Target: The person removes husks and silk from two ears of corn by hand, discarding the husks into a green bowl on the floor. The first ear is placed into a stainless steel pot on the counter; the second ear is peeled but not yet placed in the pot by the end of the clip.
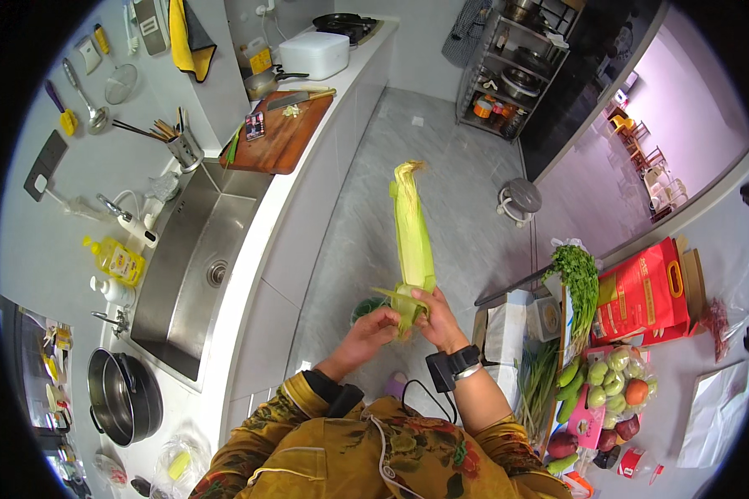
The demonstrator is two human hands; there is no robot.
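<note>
An ear of corn (414,234) in pale green husk points away from me, with dried silk at its far tip. My right hand (438,317) grips its base from the right, thumb on the husk. At the lower left of the base, my left hand (374,330) pinches the husk end between thumb and fingers. A strip of husk sticks out to the left just above that hand. Beneath my hands, partly hidden, a green bin (368,308) stands on the floor.
On my left, the white counter (240,299) holds a steel sink (193,268), a black pot (125,396) and a wooden cutting board (287,137) with a knife (299,98). To my right, a table carries leafy herbs (574,287) and bagged fruit (618,380). A stool (519,198) stands on the floor.
</note>
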